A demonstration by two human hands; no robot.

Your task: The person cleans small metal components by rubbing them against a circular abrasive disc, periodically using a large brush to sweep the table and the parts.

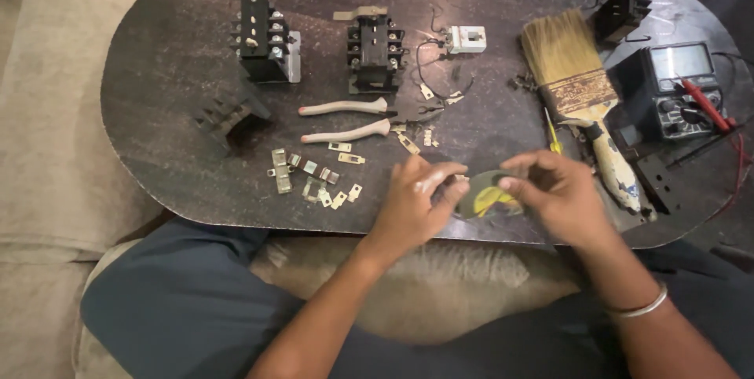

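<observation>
At the near edge of the dark oval table, above the seated person's lap, both hands meet over a small roll of tape, grey with a yellow patch. The left hand pinches one side of the roll, fingers closed on it; the right hand closes on the other side, thumb forward, as though steadying it, though blur hides the exact grip. Just left of the hands lie small metal contact strips, spread flat and apart, apparently so each can be seen. Beyond them rest pliers with pale handles, open. To the right lies a worn paintbrush, its handle toward the person, with a yellow screwdriver beside it. Farther back stand two black contactors, a small white switch with wires, and, far right, an analogue multimeter with a red probe.
</observation>
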